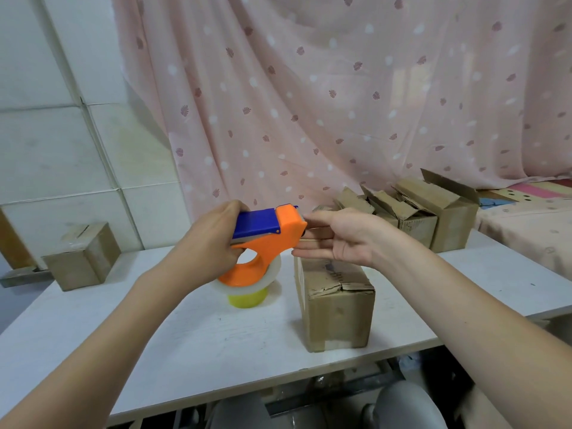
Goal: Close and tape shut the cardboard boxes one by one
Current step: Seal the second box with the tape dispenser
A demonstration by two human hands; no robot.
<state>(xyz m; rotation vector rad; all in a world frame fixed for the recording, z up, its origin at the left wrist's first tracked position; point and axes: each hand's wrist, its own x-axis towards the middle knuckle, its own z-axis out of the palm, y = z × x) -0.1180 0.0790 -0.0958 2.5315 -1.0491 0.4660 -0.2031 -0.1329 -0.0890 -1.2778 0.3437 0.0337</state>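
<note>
Both bare forearms reach in from the lower corners and meet above the middle of the white table (192, 342). The left hand (213, 239) is raised off the surface with its back turned up, fingers curled over the blue rear block of the orange tape dispenser (269, 233) and gripping it; the thumb side is hidden behind the tool. The dispenser is held roughly level, its orange nose pointing toward 3 o'clock, and a clear tape roll (247, 278) with a yellow core hangs beneath it, tilted, above the table. The right hand (337, 235) is lifted palm-left at 3 o'clock of the dispenser, fingers extended and nearly straight, their tips at the nose of the tool; whether they pinch the tape end cannot be told, and the hand reads as an unclenched, loose one. Directly below this hand, at about 5 o'clock of the dispenser, stands the cardboard box (337, 308) being worked on, upright on the table with its top flaps folded down and a ragged seam showing. A second closed box (82, 257) sits at the table's far left edge, at 9 o'clock of the dispenser and well apart from it. At 2 o'clock, near the far right edge, a cluster of open boxes (433, 212) stands with flaps raised. Behind hangs a pink patterned curtain (340, 88); white wall tiles (62, 134) fill the left.
</note>
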